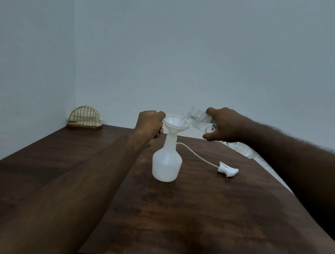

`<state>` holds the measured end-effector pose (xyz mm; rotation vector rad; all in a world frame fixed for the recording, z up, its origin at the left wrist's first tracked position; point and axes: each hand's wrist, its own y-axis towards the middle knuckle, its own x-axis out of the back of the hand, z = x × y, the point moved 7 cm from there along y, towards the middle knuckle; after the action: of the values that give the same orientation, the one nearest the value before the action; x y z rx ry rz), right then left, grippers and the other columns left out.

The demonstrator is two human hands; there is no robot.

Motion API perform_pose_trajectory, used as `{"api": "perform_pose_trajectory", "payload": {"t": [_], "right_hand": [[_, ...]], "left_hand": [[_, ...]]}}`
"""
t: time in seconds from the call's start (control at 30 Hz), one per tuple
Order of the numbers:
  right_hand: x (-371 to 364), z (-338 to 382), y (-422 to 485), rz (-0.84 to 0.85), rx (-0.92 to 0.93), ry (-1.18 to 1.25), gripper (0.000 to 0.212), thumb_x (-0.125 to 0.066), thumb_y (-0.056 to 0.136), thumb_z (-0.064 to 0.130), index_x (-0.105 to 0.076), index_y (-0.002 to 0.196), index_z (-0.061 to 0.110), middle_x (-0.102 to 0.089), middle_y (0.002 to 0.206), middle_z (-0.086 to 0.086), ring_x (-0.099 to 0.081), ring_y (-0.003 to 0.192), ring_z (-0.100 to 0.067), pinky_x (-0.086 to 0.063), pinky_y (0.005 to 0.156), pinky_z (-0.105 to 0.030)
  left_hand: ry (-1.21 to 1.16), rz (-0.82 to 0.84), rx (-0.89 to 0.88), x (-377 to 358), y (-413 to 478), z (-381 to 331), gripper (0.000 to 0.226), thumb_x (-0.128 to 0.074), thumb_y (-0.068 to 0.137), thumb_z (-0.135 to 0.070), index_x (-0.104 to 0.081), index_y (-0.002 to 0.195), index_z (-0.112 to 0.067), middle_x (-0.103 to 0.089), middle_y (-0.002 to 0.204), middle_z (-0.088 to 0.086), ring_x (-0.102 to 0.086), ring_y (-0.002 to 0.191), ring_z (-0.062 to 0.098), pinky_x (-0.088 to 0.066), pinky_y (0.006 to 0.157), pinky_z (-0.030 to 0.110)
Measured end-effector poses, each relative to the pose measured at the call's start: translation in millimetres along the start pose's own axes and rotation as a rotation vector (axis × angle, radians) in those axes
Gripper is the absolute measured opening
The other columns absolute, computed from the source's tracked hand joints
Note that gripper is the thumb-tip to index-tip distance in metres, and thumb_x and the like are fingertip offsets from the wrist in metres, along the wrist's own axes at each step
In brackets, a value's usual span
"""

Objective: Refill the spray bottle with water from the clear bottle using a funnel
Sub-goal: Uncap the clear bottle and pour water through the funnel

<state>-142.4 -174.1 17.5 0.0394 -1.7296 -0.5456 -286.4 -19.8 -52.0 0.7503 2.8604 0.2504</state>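
Left arm extended; left hand (150,124) curled, its fingers pinching the rim of the white funnel (173,125), which is seated in the neck of the upright spray bottle (166,165) at mid-table (197,215). Right hand (227,126) wraps around the clear bottle (200,122) (tilted, mouth over the funnel).

White funnel (175,123) on a milky white spray bottle (167,163), see-through clear bottle (220,132), white spray head (228,170), dark brown wood-grain tabletop (197,215), gold wire rack (85,117), pale grey-blue wall (186,50).
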Motion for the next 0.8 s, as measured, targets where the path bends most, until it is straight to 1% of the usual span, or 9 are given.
{"api": "perform_pose_trajectory", "payload": {"t": [0.13,0.23,0.33,0.47,0.57,0.67,0.8], "right_hand": [[-2.8,-0.5,-0.4,0.003,0.011,-0.007,0.052,-0.076,0.072,0.042,-0.05,0.108,0.014,-0.064,0.086,-0.005,-0.059,0.083,-0.027,-0.051,0.071,-0.036],[-3.8,-1.6,0.8,0.009,0.01,-0.008,0.049,-0.076,0.072,0.042,-0.047,0.101,0.016,-0.063,0.085,-0.003,-0.059,0.082,-0.026,-0.051,0.072,-0.038],[-3.6,-2.4,2.0,0.013,0.009,-0.02,0.047,-0.076,0.072,0.042,-0.045,0.098,0.017,-0.062,0.083,-0.002,-0.058,0.081,-0.026,-0.05,0.069,-0.036],[-3.6,-3.5,2.8,0.02,0.008,-0.023,0.046,-0.075,0.073,0.042,-0.043,0.095,0.02,-0.06,0.081,0.0,-0.057,0.081,-0.025,-0.046,0.066,-0.033],[-3.3,-4.5,3.4,0.022,0.007,-0.024,0.046,-0.076,0.072,0.042,-0.043,0.097,0.021,-0.062,0.084,-0.001,-0.058,0.082,-0.025,-0.046,0.066,-0.033],[-2.6,-5.4,4.9,0.02,0.011,-0.039,0.048,-0.076,0.072,0.042,-0.047,0.101,0.017,-0.061,0.084,-0.001,-0.057,0.081,-0.026,-0.045,0.066,-0.033],[-2.1,-7.4,6.0,0.02,0.013,-0.064,0.05,-0.075,0.072,0.042,-0.048,0.105,0.015,-0.062,0.086,-0.003,-0.057,0.081,-0.027,-0.048,0.067,-0.034]], "left_hand": [[0.028,0.013,-0.045,0.9,-0.7,-0.8,0.029,-0.056,0.089,-0.015,-0.041,0.064,-0.011,-0.043,0.057,0.007,-0.041,0.035,0.011,-0.031,0.045,0.025],[0.05,0.019,-0.076,2.0,-1.9,-1.4,0.027,-0.056,0.09,-0.015,-0.043,0.067,-0.009,-0.044,0.058,0.008,-0.042,0.034,0.011,-0.032,0.046,0.025],[0.072,0.025,-0.099,1.8,-3.3,-3.1,0.02,-0.056,0.091,-0.016,-0.049,0.073,-0.008,-0.045,0.058,0.009,-0.043,0.034,0.011,-0.034,0.046,0.025],[0.089,0.025,-0.111,2.2,-3.4,-3.8,0.021,-0.055,0.091,-0.016,-0.049,0.072,-0.008,-0.046,0.058,0.009,-0.043,0.034,0.011,-0.034,0.046,0.025],[0.095,0.033,-0.113,1.5,-3.7,-3.8,0.021,-0.055,0.091,-0.016,-0.049,0.073,-0.007,-0.046,0.058,0.009,-0.043,0.035,0.011,-0.034,0.047,0.026],[0.099,0.037,-0.114,0.7,-3.8,-3.7,0.02,-0.055,0.091,-0.015,-0.05,0.074,-0.007,-0.046,0.058,0.01,-0.043,0.035,0.011,-0.034,0.047,0.026],[0.1,0.038,-0.113,0.5,-3.1,-4.8,0.017,-0.055,0.091,-0.015,-0.053,0.076,-0.007,-0.046,0.059,0.011,-0.043,0.035,0.011,-0.034,0.047,0.026]]}}
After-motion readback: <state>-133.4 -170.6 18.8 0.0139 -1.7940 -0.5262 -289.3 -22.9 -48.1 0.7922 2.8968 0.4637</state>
